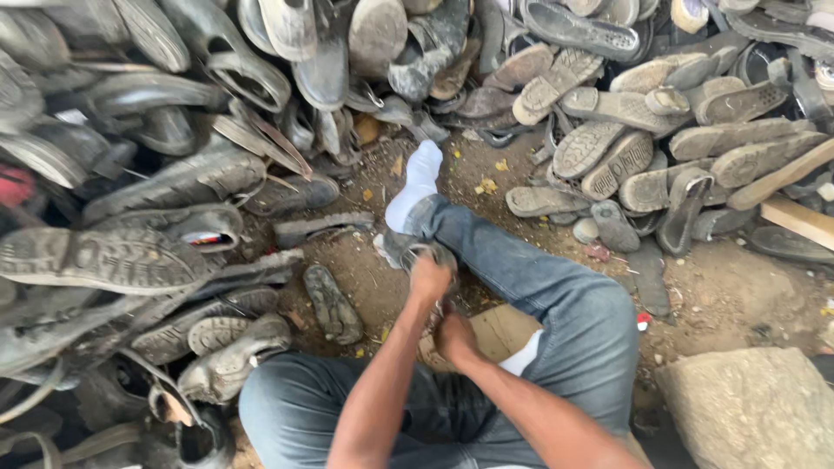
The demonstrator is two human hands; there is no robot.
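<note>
Left hand: I see my left hand [430, 280] closed around the grey worn shoe [415, 252], fingers wrapped tight on its upper edge; it sits just beside my right shin.
Right hand: my right hand [455, 337] is curled low beneath the left, near the tan slab [499, 330]; whether its fingers grip anything I cannot tell.
Shoe: held above the dirt ground [365, 278], between my knees; its toe points toward the white sock [415, 187].
Legs: blue jeans [556, 304]; right leg stretched forward.
Around: heaps of old soles [608, 148] right; dark shoe pile [130, 217] left; a stone block [751, 408] near right.
</note>
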